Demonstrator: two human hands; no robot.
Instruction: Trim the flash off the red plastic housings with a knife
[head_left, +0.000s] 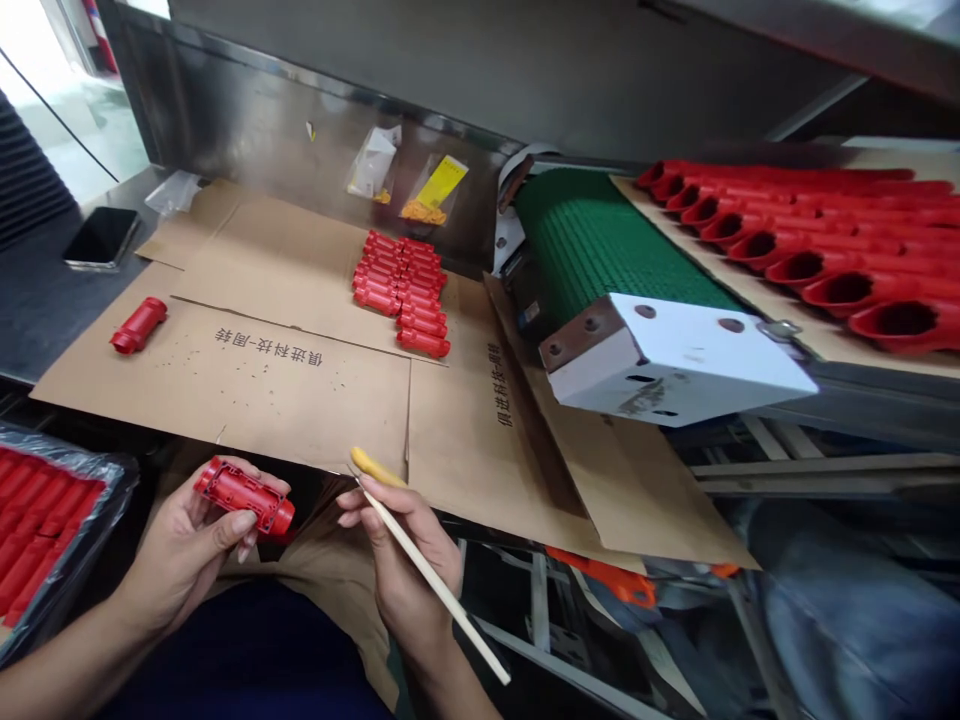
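Near the lower left, my left hand grips a red cylindrical part, its flat side with dark-edged recesses facing up. To its right, my right hand pinches a long pale stick slanting down to the right. A yellow finger cot covers one fingertip of that hand. The stick's upper end is by the fingertips; its tip is too small to make out. The two hands are apart, in front of the cardboard sheet.
Red parts stand in rows on the cardboard; one more lies left. A phone and small bags are behind. At right are a green conveyor and red tubes. A lined bin of red parts stands lower left.
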